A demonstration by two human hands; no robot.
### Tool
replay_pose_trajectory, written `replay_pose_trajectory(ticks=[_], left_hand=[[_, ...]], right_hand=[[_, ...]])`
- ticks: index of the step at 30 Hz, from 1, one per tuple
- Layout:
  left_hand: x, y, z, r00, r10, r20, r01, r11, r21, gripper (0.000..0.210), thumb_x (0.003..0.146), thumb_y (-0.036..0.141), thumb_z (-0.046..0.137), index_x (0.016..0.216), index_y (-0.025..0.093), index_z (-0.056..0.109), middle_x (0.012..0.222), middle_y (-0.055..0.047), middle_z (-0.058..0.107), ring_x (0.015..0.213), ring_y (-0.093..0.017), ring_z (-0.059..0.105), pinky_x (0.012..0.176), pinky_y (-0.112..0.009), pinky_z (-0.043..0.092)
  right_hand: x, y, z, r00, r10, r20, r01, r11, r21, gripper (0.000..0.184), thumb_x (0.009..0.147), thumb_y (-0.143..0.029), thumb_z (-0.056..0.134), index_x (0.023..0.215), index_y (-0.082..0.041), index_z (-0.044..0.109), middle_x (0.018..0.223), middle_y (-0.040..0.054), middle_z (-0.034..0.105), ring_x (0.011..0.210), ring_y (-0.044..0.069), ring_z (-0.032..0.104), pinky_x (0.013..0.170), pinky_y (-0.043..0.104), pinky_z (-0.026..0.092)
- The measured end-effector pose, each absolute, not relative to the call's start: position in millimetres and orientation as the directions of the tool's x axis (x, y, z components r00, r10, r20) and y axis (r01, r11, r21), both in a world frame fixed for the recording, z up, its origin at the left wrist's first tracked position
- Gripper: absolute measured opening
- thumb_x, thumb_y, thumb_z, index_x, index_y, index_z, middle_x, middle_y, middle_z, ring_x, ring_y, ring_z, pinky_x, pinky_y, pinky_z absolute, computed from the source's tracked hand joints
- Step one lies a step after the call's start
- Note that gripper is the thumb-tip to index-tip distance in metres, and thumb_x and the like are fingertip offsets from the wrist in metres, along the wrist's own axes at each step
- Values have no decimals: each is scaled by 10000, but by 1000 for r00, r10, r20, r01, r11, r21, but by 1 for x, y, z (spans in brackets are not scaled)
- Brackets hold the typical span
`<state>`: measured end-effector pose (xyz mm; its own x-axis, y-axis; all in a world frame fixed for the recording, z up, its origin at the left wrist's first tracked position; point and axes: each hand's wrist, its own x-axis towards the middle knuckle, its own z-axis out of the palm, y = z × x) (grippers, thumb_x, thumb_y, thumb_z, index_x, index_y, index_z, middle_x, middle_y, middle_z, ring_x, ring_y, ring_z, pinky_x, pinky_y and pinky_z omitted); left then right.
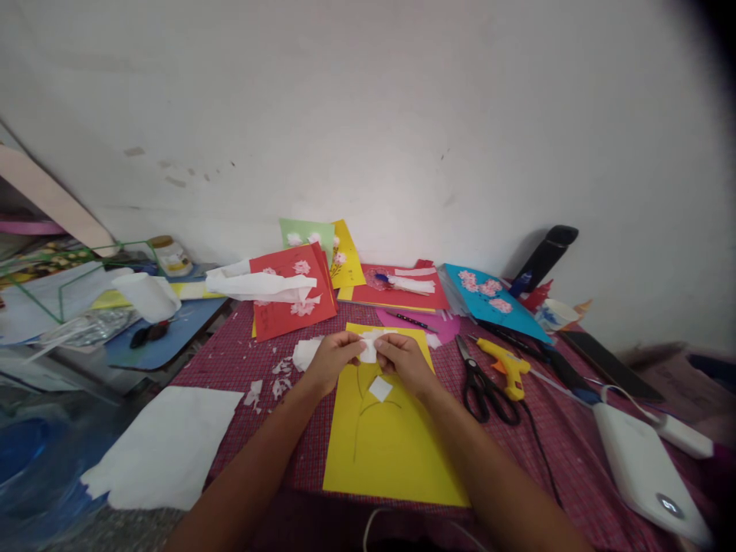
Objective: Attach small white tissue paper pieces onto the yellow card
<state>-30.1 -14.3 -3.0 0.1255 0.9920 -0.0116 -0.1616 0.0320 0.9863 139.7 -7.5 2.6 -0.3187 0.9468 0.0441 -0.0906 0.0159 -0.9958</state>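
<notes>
My left hand [336,358] and my right hand [404,360] meet over the top of a yellow paper sheet [396,452]. Between them they pinch a small white tissue paper piece [369,350], thumbs and fingertips closed on its two sides. Just below, another white tissue square [380,389] lies flat on the yellow sheet. Dark curved stem lines are drawn on that sheet. Beside my left hand sits a bunched white tissue [304,353], with torn tissue scraps [280,377] scattered to its left.
Black scissors [486,391] and a yellow glue gun [506,364] with its cord lie to the right, near a white power bank [647,468]. Decorated red cards [276,322] and a blue card [511,310] stand toward the wall. A large tissue sheet [166,445] hangs at the left edge.
</notes>
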Motion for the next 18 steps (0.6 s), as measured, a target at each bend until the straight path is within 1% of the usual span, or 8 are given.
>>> replay_pose_trajectory(ticks=[4, 9, 13, 18], left_hand=[[-30, -15, -2, 130, 992, -4, -157, 25, 987, 231, 710, 338, 695, 778, 120, 659, 682, -10, 606, 577, -85, 517, 552, -213, 414], [-29, -16, 3, 123, 992, 3, -118, 11, 993, 215, 696, 319, 706, 736, 119, 637, 655, 5, 590, 567, -78, 507, 539, -201, 406], [-28, -17, 3, 106, 994, -5, -105, 16, 994, 205, 692, 302, 710, 720, 123, 614, 632, 17, 575, 517, -63, 488, 493, -187, 383], [-28, -15, -3, 129, 991, -25, -124, 41, 991, 234, 706, 329, 702, 754, 124, 600, 636, 9, 583, 485, -67, 496, 465, -195, 391]], right_hand=[[140, -7, 2, -352, 935, 46, -98, 12, -995, 237, 749, -351, 649, 636, -162, 558, 529, -27, 525, 420, 77, 411, 435, 218, 296], [140, -5, -2, -331, 942, 53, -100, 21, -995, 215, 725, -323, 671, 650, -164, 547, 515, -43, 515, 413, 73, 412, 432, 209, 297], [140, -4, -4, -334, 941, 61, -96, 30, -995, 215, 723, -336, 688, 694, -162, 566, 522, -47, 511, 423, 74, 414, 433, 206, 300], [139, -5, -3, -341, 939, 54, -46, 41, -998, 265, 752, -390, 676, 682, -163, 558, 502, -48, 489, 426, 78, 402, 430, 210, 291]])
